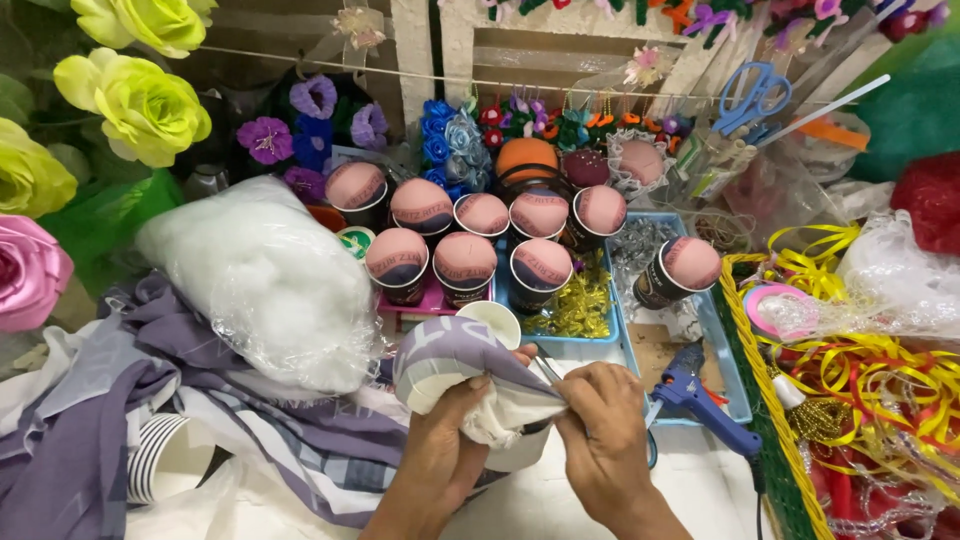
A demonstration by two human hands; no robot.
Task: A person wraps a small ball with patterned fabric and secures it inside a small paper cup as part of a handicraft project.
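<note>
Glue gun (pixel 700 397) right of hands (pixel 530 440); stuffing bag (pixel 265 275) left; covered cups (pixel 470 235) behind

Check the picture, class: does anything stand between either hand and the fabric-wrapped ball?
Nothing visible does. The left hand cups the fabric-wrapped ball from below, and the right hand pinches its gathered cloth directly; both touch it.

clear plastic bag of white stuffing (pixel 265 275) left of centre; bulging, crinkled, on purple fabric (pixel 90 420)
</note>
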